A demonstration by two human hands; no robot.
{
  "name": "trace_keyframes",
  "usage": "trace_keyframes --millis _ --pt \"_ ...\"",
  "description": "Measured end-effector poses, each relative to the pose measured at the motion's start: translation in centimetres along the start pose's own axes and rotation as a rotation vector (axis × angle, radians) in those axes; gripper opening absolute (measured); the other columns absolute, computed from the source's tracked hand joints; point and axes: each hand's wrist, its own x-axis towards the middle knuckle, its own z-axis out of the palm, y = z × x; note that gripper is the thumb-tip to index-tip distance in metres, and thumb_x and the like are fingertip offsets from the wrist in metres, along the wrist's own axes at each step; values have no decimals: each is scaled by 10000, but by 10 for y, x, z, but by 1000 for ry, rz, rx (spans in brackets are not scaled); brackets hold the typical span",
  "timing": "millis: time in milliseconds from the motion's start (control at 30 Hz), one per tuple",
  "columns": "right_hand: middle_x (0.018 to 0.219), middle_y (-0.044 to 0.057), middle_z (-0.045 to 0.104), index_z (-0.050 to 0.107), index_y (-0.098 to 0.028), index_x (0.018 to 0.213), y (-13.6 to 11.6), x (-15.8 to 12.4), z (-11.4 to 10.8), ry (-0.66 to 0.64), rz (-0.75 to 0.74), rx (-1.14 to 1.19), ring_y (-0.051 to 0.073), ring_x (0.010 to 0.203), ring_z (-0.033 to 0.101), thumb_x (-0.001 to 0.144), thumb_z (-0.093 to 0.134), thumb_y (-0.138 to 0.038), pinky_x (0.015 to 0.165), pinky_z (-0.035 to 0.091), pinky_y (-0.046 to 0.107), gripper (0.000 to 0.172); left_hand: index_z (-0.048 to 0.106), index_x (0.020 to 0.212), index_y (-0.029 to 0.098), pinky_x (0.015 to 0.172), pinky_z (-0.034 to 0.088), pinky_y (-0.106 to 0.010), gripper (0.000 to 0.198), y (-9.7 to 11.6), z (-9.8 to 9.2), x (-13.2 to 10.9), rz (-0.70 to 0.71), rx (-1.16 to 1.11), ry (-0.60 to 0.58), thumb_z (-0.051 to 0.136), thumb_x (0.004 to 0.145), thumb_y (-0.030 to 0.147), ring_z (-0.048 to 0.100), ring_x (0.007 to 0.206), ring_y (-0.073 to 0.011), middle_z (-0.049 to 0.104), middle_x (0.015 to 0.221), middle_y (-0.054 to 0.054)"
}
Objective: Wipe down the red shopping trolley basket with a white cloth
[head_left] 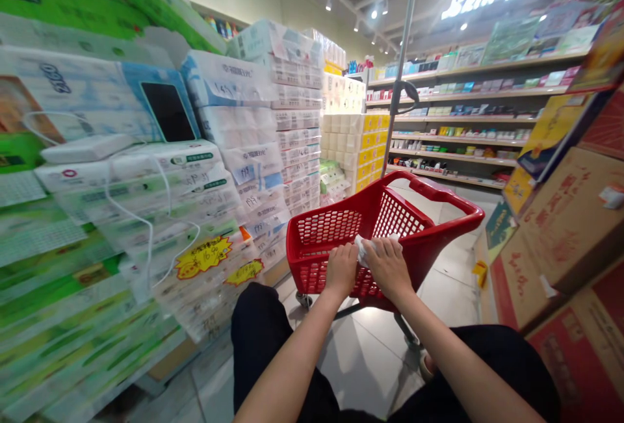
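Observation:
A red plastic shopping cart [322, 228] stands on the tiled floor in front of me, its handle pointing to the right. My right hand [387, 267] presses a crumpled white cloth or tissue [361, 251] against the cart's near upper rim, fingers curled over the edge. Beside it, my left hand [342, 268] is closed over the same rim, its fingertips close to the white wad. The undersides of both hands are hidden. Nothing shows inside the part of the basket that I can see.
Stacked tissue packs [248, 130] rise on the left, with a phone [167, 112], a white cable and yellow price signs. Cardboard boxes [575, 208] are piled at the right. A metal pole [402, 52] stands behind the cart, before stocked shelves [458, 119].

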Motion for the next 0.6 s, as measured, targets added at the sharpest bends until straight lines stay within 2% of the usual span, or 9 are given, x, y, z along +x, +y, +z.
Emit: trace_keyframes --millis 100,200,300,400,500,600 --pt "1208 86 554 437 -250 1376 13 -2 0 -12 -106 13 245 1146 439 919 467 -194 1063 286 441 462 453 1148 174 857 394 -361 374 1 2 -1 25 5 -3 469 796 49 494 947 -214 539 1061 -64" --pt "1243 60 557 397 -284 1410 58 -10 -12 -11 -210 -5 223 1179 449 913 459 -157 1100 266 422 517 430 1206 186 869 396 -362 397 -2 1 -2 49 -9 -4 467 825 81 494 960 -212 539 1082 -61" --pt "1329 59 515 369 -286 1430 111 -21 -28 35 -180 -69 232 1267 404 928 444 -185 1126 233 446 518 423 1234 206 876 398 -366 384 -3 -1 -3 61 -29 -4 489 858 162 493 974 -216 539 1098 -56" --pt "1403 66 455 360 -278 1436 140 -30 -38 65 -94 -103 245 1324 354 936 451 -232 1137 216 472 511 425 1241 205 880 399 -372 393 3 0 -3 48 -27 1 509 858 195 493 978 -221 542 1100 -56" --pt "1402 81 451 426 -257 1394 133 -33 -35 127 37 -102 266 1340 330 938 461 -280 1135 216 494 458 416 1262 192 888 396 -380 410 12 4 -3 23 -10 19 501 861 183 493 994 -225 543 1121 -71" --pt "1348 89 493 509 -255 1320 96 -30 -22 162 83 -68 281 1314 354 935 470 -300 1129 212 517 390 420 1263 181 893 395 -388 407 19 7 -3 9 3 33 492 862 168 497 994 -229 545 1131 -83"
